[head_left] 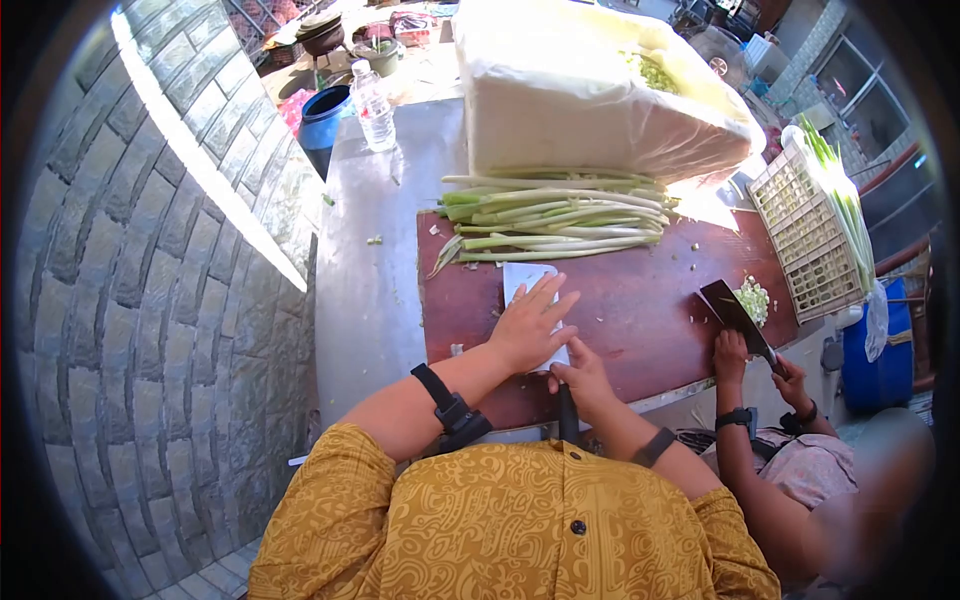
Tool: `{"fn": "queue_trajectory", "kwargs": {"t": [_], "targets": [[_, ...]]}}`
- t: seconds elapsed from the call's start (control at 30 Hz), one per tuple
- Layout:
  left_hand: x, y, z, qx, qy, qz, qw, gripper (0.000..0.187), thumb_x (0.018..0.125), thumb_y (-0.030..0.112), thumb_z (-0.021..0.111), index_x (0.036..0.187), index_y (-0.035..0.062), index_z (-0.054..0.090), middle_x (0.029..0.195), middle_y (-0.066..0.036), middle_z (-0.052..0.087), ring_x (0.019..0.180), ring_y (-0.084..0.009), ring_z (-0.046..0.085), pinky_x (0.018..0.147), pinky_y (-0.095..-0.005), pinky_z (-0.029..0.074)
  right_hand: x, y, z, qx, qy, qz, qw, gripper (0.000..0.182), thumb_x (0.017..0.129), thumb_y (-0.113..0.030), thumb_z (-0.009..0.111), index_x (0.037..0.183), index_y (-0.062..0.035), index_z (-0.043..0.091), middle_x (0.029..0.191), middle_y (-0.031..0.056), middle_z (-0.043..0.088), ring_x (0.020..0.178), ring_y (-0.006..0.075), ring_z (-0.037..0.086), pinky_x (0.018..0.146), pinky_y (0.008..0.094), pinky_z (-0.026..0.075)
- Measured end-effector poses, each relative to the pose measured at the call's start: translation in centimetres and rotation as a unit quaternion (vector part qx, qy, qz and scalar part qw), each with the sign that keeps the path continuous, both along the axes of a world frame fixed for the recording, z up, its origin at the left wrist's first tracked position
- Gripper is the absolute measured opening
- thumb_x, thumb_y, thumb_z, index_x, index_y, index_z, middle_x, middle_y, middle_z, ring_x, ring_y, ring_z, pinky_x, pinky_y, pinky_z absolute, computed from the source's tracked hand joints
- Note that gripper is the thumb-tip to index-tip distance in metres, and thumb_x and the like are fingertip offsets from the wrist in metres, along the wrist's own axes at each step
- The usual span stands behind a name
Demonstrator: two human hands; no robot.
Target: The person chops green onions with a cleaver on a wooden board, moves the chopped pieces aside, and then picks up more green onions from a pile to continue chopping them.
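A cleaver (519,274) with a bright, pale blade and a black handle lies on the reddish-brown cutting board (640,310), its handle toward my body. My left hand (532,322) rests over the blade, fingers stretched out and apart, hiding much of it. Close beside it, my right hand (584,380) is closed around the base of the blade where the handle begins. Just beyond the blade lies a bundle of green onions (560,215), laid sideways across the board.
At right, a co-worker's hands (733,350) work with a dark cleaver (738,318) near chopped green onion (752,300). Behind stands a large plastic-lined box (600,120). A plastic crate (805,225) leans at right. A water bottle (373,110) stands at the far left. A brick wall (170,330) borders the left.
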State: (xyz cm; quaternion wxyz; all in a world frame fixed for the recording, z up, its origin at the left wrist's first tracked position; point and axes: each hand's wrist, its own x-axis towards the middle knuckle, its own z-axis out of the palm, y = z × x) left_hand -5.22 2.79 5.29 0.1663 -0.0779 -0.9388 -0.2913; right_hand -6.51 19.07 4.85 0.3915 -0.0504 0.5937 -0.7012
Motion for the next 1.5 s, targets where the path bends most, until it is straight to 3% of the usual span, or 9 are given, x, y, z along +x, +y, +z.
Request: {"fn": "queue_trajectory", "kwargs": {"t": [0.2,0.43,0.63,0.7,0.73,0.93,1.1,1.17,1.5], "targets": [[0.2,-2.1,2.3,0.142,0.112,0.043,0.983,0.047,0.087,0.027,0.060,0.130,0.0121,0.050,0.138,-0.017,0.042,0.130,-0.0343,0.038,0.104,-0.0525,0.032,-3.9,0.5,8.2,-0.002,0.016,-0.071,0.997,0.067,0.081,0.010,0.051,0.143,-0.0016,0.031,0.092,0.0071,0.061,0.056,0.0107,0.054,0.049,0.0221,0.046],[4.8,-5.5,-3.0,-0.006,-0.129,0.102,0.986,0.044,0.089,0.033,0.056,0.127,0.0113,0.053,0.142,-0.015,0.039,0.134,-0.0325,0.033,0.107,-0.0526,0.030,-16.1,-2.0,21.9,-0.019,0.324,-0.205,0.923,0.062,0.081,0.002,0.053,0.141,-0.0002,0.035,0.080,0.0079,0.061,0.053,0.0114,0.053,0.046,0.0241,0.045],[5.9,-5.5,-4.4,-0.043,-0.085,0.088,0.992,0.044,0.086,0.033,0.059,0.124,0.0112,0.056,0.139,-0.014,0.042,0.133,-0.0327,0.034,0.106,-0.0544,0.031,-27.9,-6.9,27.1,0.215,0.583,-0.318,0.716,0.062,0.079,-0.001,0.053,0.138,-0.0041,0.038,0.099,0.0189,0.065,0.067,0.0211,0.065,0.059,0.0319,0.052],[6.1,-5.3,-4.9,-0.038,-0.070,0.095,0.992,0.044,0.084,0.032,0.061,0.122,0.0107,0.056,0.137,-0.014,0.043,0.132,-0.0329,0.036,0.104,-0.0551,0.033,-32.9,-7.4,25.6,0.472,0.691,-0.217,0.502,0.064,0.078,-0.004,0.050,0.140,-0.0115,0.036,0.110,0.0252,0.062,0.091,0.0387,0.064,0.077,0.0450,0.050],[6.2,-5.2,-5.1,-0.041,-0.063,0.096,0.993,0.044,0.084,0.031,0.062,0.122,0.0106,0.056,0.137,-0.014,0.044,0.132,-0.0327,0.036,0.104,-0.0550,0.034,-33.3,-7.7,25.8,0.545,0.661,-0.111,0.504,0.065,0.078,-0.005,0.049,0.141,-0.0136,0.035,0.113,0.0261,0.060,0.098,0.0422,0.061,0.081,0.0477,0.048],[6.1,-5.4,-4.5,-0.039,-0.063,0.097,0.992,0.043,0.083,0.029,0.063,0.121,0.0091,0.057,0.137,-0.014,0.044,0.133,-0.0321,0.035,0.105,-0.0535,0.033,-35.4,-6.9,22.5,0.519,0.641,-0.151,0.545,0.067,0.077,-0.009,0.056,0.141,-0.0132,0.037,0.100,0.0236,0.065,0.095,0.0378,0.063,0.084,0.0453,0.048],[6.0,-5.5,-4.4,-0.038,-0.054,0.105,0.992,0.043,0.082,0.028,0.065,0.120,0.0099,0.058,0.134,-0.012,0.047,0.131,-0.0303,0.038,0.104,-0.0516,0.035,-29.1,-4.8,21.6,0.191,0.507,-0.185,0.820,0.067,0.074,0.005,0.051,0.140,-0.0006,0.039,0.072,0.0076,0.060,0.048,0.0098,0.052,0.046,0.0246,0.044],[5.9,-5.7,-4.9,-0.026,-0.008,0.117,0.993,0.040,0.081,0.026,0.066,0.118,0.0110,0.059,0.128,-0.010,0.052,0.125,-0.0291,0.045,0.101,-0.0496,0.038,-23.7,-3.1,21.2,0.121,0.389,-0.117,0.906,0.064,0.076,0.003,0.050,0.139,-0.0020,0.040,0.070,0.0044,0.056,0.050,0.0100,0.051,0.043,0.0238,0.040],[-5.5,-10.1,-2.1,-0.065,0.109,0.178,0.976,0.014,0.074,0.019,0.070,0.087,0.0138,0.069,0.087,-0.001,0.061,0.090,-0.0232,0.056,0.082,-0.0395,0.043,-5.4,7.6,4.1,0.172,0.129,-0.089,0.972,0.060,0.075,0.012,0.054,0.134,0.0014,0.044,0.086,0.0055,0.062,0.055,0.0101,0.055,0.050,0.0231,0.047]]}}
